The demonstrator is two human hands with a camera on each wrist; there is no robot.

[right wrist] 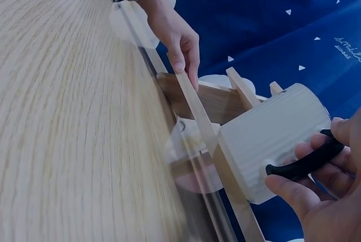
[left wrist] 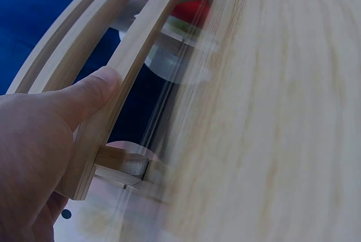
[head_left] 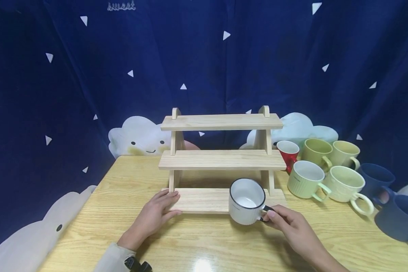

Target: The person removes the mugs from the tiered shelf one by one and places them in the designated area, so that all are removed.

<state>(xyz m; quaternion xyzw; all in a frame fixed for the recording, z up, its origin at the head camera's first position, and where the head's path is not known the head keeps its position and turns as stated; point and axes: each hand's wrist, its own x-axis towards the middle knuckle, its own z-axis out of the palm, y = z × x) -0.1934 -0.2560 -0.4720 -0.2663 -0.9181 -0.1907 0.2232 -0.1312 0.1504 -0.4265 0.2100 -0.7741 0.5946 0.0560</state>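
Observation:
My right hand (head_left: 290,224) pinches the black handle (right wrist: 304,163) of a white mug (head_left: 242,212) with a dark rim. Upright in the head view, the mug overlaps the right part of the bottom tier of a three-tier wooden display shelf (head_left: 198,200). Its base shows close to the tier's front edge. At the other end of that tier, my left hand (head_left: 153,215) grips the board's left corner. In the left wrist view the thumb (left wrist: 93,92) lies along the board and the fingers are mostly hidden behind it.
Several mugs stand right of the shelf: a red mug (head_left: 288,154), an olive mug (head_left: 311,154), a pale yellow one (head_left: 341,154), a mint mug (head_left: 302,183), a cream mug (head_left: 343,185) and dark blue mugs (head_left: 399,217). A blue curtain (head_left: 204,56) hangs behind the wooden table (head_left: 122,177).

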